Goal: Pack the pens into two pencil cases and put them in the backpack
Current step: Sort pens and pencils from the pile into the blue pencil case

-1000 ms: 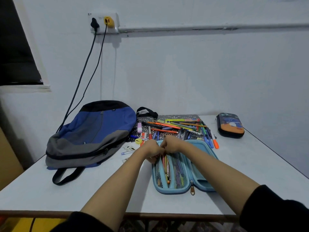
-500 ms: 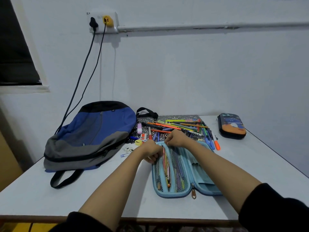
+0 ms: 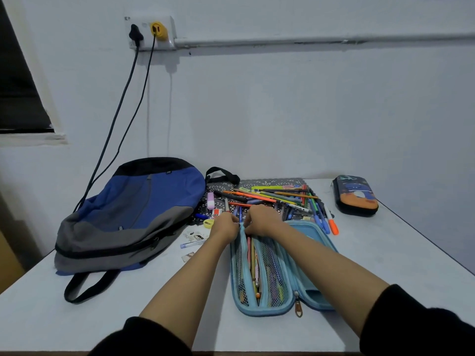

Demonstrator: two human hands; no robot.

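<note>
Pens point(image 3: 277, 199) heaped on mat point(image 3: 272, 181) just beyond open blue pencil case point(image 3: 272, 276), long axis pointing away toward them, far end pinched by left hand point(image 3: 226, 224) and right hand point(image 3: 261, 220), right nearer the pile.

The left hand point(image 3: 226, 224) and right hand point(image 3: 262, 219) pinch the far end of the open blue case point(image 3: 308, 231), which lies on the table point(image 3: 385, 265). Loose pens point(image 3: 277, 196) lie just beyond it, the backpack point(image 3: 133, 209) to the left, and a dark case point(image 3: 356, 195) to the right.
</note>
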